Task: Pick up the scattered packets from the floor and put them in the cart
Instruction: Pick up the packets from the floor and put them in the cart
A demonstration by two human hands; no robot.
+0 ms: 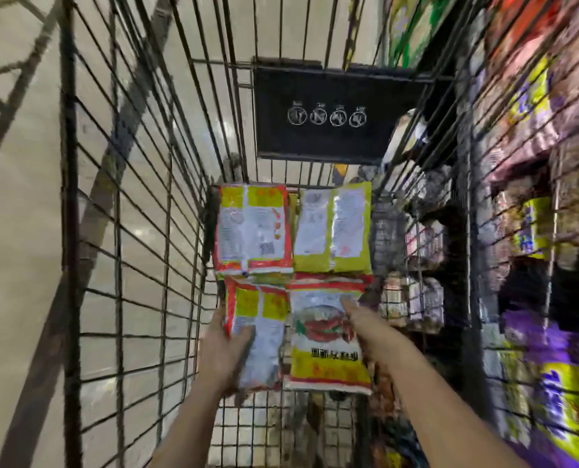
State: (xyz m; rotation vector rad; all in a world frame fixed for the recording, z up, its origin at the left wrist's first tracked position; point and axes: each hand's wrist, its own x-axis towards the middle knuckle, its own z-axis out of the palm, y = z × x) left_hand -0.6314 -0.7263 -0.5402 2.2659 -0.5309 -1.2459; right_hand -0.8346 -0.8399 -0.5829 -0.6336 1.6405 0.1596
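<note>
Cart [136,265]: 1, wire mesh, seen from above; a black sign [335,113] is hung on its far wall.

Packets counted on cart bottom: 4 in plain view, laid approx. 2 x 2, with edges of more seen beneath the far pair; exact no. underneath can't be told.
- Near-left pkt [257,336]: back side up, red/yellow border, white print panel. Held by left hand [227,356]; thumb is laid across its top face, fingers are wrapped round its left edge, mostly hidden under it.
- Near-right pkt [328,339]: front side up, red chilli picture, yellow band below. Touched by right hand [365,329]; fingers are stretched out straight along its right edge, fingertip on the top face. No curl is seen; hand is blurred, so whether the edge is pinched underneath can't be told.
- Far-left pkt [252,228]: beyond left hand, back up, red border.
- Far-right pkt [333,228]: beyond right hand, back up, yellow-green.

Near pair is overlapped at the far edge by far pair. Both hands are inside the cart, just beside each other, with the two near pkts between them.

Shelves [534,214] of goods are seen right of right hand, outside the mesh, blurred.
</note>
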